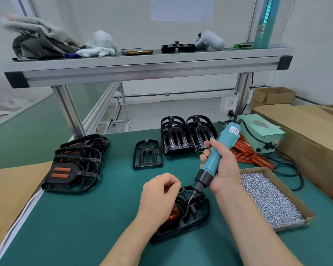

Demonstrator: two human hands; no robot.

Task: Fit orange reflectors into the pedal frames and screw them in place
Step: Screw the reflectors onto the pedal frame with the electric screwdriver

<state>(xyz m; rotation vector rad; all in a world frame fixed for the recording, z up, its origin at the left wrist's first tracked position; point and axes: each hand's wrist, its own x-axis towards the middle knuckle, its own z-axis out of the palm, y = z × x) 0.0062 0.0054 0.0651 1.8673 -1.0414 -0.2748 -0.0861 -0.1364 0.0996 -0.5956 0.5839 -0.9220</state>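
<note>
A black pedal frame point(197, 214) lies on the green mat near the front, with an orange reflector point(174, 213) showing inside it under my left hand. My left hand point(160, 194) rests on the frame with its fingers curled; what they pinch is hidden. My right hand point(222, 166) grips a teal electric screwdriver point(217, 150), tilted so its bit point(190, 198) touches the frame's middle. Loose orange reflectors point(250, 154) lie behind my right hand.
A cardboard tray of silver screws point(271, 200) sits at the right. Finished pedals with reflectors point(73, 167) pile up at the left. A single empty frame point(147, 154) and stacked frames point(186, 135) stand behind. The screwdriver's power box point(261, 131) and cable point(288, 169) are at right.
</note>
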